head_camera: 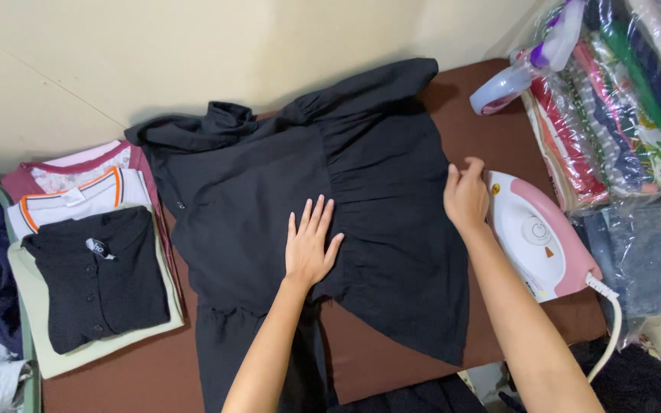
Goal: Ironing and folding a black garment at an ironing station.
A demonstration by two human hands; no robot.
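Note:
A black garment lies spread across a brown padded ironing surface. My left hand rests flat on its middle, fingers straight and slightly apart. My right hand is at the garment's right edge with the fingers curled onto the fabric, pinching the hem. A pink and white iron lies just right of that hand, its white cord trailing off the front edge.
A stack of folded clothes, a black buttoned top uppermost, sits at the left. Plastic-wrapped folded fabrics are piled at the right. A spray bottle lies at the back right. A cream wall runs behind.

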